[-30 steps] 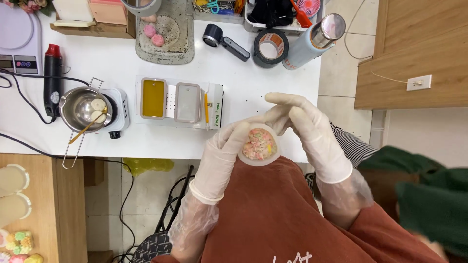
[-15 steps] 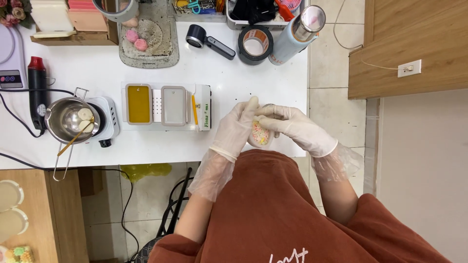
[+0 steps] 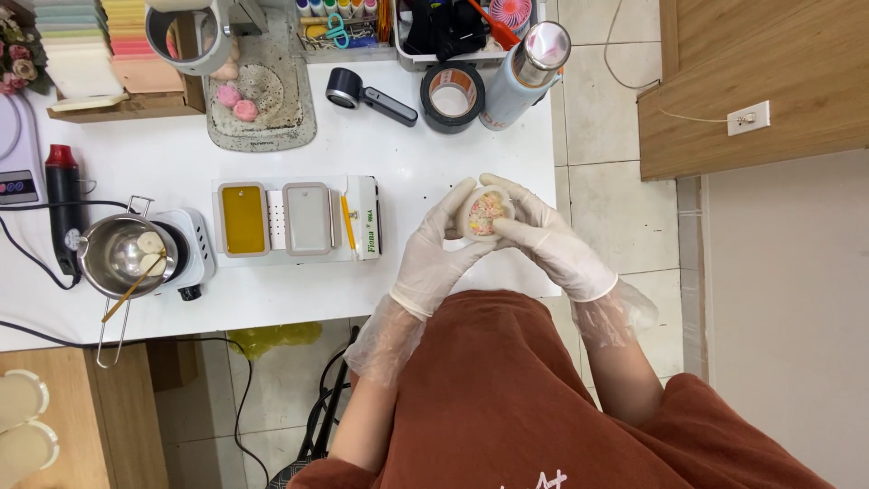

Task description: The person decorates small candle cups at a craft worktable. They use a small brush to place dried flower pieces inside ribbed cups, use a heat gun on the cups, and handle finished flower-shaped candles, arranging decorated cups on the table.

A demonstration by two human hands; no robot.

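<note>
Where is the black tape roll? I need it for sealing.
Head view: the black tape roll lies on the white table, far side, between the black magnifier and pale blue bottle.

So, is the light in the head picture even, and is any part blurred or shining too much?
Head view: even, soft light, weak shadows. The white table looks bright but keeps detail. The round steel pot shows small glints. Both white-gloved hands, left hand and right hand, and the small round speckled piece are sharp.
</note>
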